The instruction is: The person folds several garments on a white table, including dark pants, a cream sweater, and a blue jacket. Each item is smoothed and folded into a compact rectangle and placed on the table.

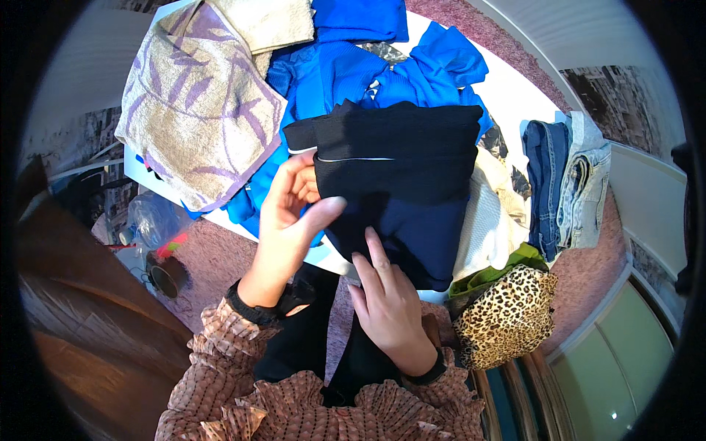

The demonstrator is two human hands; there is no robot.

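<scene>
A folded dark garment (397, 193), black at the top and navy below, lies over blue clothing at the table's near edge. A thin white line runs across its black band. My left hand (287, 220) is at its left edge: the fingertips meet or pass behind the fold, partly hidden, and the thumb reaches over the front. Whether they pinch the cloth is unclear. My right hand (389, 303) has its fingers spread, with the index and middle fingertips against the garment's lower left part. Nothing is gripped in it.
Blue ribbed clothing (342, 77) spreads behind on the white table (532, 93). A beige and purple towel (193, 110) lies left; folded jeans (546, 182) and a white knit garment (480, 220) lie right. A leopard-print item (507, 320) is at lower right, a clear plastic bottle (151, 220) at left.
</scene>
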